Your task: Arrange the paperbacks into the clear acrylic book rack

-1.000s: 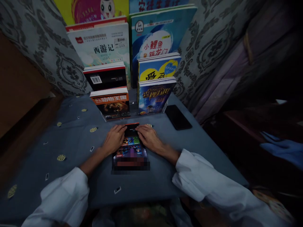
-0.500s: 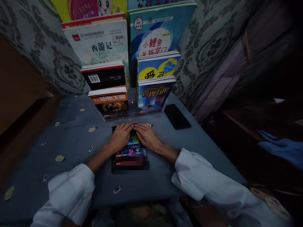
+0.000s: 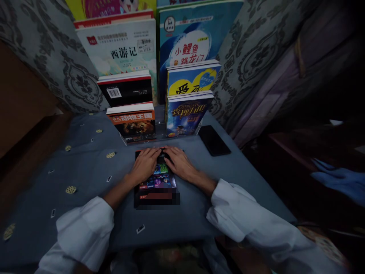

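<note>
A dark book [image 3: 161, 180] with small colourful pictures on its cover lies flat on the blue-grey tablecloth [image 3: 125, 232]. Part of its lower end is blurred into blocks. My left hand [image 3: 146, 163] rests on the upper left of the cover, palm down, with fingers stretched out. Over the upper right part lies my right hand [image 3: 180, 163], also flat with its fingers extended. The fingertips of both hands nearly meet near the book's far edge. Neither hand grips anything.
Behind the hands, upright books stand in tiers, among them an orange and black one with a lion [image 3: 134, 123] and a blue one [image 3: 185, 114]. A black phone [image 3: 214, 140] lies right of them. Patterned fabric [image 3: 242, 64] hangs behind; a blue cloth [image 3: 342, 177] is far right.
My right hand has shifted very slightly away from me at the book's far edge. The left hand and the book look the same; the view has tilted a little.
</note>
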Demonstrator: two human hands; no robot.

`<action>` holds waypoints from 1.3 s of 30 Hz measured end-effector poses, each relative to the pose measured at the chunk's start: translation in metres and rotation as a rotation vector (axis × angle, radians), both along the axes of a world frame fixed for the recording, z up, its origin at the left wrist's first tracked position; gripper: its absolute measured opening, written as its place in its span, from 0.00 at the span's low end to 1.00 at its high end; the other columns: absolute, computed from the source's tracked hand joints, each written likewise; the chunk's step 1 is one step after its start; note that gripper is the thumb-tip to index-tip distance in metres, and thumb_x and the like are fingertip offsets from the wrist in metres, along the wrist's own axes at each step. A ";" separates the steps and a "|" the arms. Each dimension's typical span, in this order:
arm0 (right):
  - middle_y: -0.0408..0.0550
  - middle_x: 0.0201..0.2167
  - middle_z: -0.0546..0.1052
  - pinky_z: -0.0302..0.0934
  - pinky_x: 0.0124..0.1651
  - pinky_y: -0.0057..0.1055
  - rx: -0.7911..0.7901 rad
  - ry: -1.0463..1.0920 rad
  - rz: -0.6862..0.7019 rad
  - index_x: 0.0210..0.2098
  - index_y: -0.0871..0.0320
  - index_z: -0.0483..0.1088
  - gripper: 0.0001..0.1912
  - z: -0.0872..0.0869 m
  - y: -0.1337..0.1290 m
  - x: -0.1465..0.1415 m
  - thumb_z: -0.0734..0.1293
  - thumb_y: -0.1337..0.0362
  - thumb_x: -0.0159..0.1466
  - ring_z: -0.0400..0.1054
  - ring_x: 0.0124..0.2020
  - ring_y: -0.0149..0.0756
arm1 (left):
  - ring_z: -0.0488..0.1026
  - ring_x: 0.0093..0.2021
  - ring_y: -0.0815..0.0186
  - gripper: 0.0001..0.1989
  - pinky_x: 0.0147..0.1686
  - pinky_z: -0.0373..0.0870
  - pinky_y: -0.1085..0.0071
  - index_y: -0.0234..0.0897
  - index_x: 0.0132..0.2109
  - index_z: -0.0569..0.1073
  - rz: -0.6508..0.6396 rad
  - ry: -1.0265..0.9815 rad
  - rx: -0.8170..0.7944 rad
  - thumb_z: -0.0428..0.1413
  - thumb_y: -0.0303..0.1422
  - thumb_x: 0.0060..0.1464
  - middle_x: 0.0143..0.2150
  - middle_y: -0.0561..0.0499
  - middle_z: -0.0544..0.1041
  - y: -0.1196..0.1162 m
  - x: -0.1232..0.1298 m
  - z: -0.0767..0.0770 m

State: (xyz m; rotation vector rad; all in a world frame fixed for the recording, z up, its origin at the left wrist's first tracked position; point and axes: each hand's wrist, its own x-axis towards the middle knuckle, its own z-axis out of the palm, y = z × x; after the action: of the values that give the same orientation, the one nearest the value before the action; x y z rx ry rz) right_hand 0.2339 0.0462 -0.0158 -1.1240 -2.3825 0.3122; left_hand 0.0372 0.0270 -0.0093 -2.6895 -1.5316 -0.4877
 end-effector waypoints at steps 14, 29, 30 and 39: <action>0.60 0.67 0.64 0.51 0.69 0.53 -0.096 0.044 0.074 0.64 0.60 0.63 0.23 -0.012 0.014 0.001 0.57 0.63 0.71 0.55 0.70 0.44 | 0.68 0.59 0.55 0.22 0.58 0.67 0.55 0.36 0.62 0.69 -0.031 0.050 0.066 0.46 0.25 0.63 0.61 0.43 0.73 0.014 -0.009 -0.001; 0.59 0.67 0.65 0.53 0.68 0.52 -0.061 0.107 0.126 0.63 0.58 0.64 0.22 -0.022 0.044 -0.009 0.59 0.63 0.71 0.57 0.69 0.45 | 0.68 0.62 0.56 0.23 0.62 0.65 0.53 0.35 0.62 0.70 -0.031 0.012 0.054 0.45 0.24 0.62 0.62 0.43 0.73 0.041 -0.023 -0.008; 0.59 0.66 0.66 0.53 0.68 0.52 -0.066 0.127 0.133 0.63 0.58 0.64 0.22 -0.023 0.045 -0.008 0.60 0.63 0.70 0.58 0.69 0.45 | 0.68 0.62 0.56 0.23 0.62 0.64 0.53 0.36 0.62 0.69 -0.033 0.007 0.052 0.45 0.24 0.62 0.62 0.43 0.73 0.041 -0.023 -0.009; 0.56 0.58 0.74 0.61 0.62 0.49 -0.227 0.355 0.134 0.60 0.60 0.66 0.24 -0.024 0.062 -0.004 0.58 0.70 0.65 0.68 0.60 0.44 | 0.65 0.65 0.56 0.21 0.63 0.62 0.53 0.36 0.63 0.68 -0.010 0.003 0.009 0.45 0.34 0.67 0.63 0.43 0.72 0.038 -0.021 -0.006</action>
State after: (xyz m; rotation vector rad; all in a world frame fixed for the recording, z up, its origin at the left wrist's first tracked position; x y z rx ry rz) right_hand 0.2297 0.1078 -0.0398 -0.9137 -2.1439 0.7776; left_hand 0.0164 0.0652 -0.0149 -2.6908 -1.5121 -0.4894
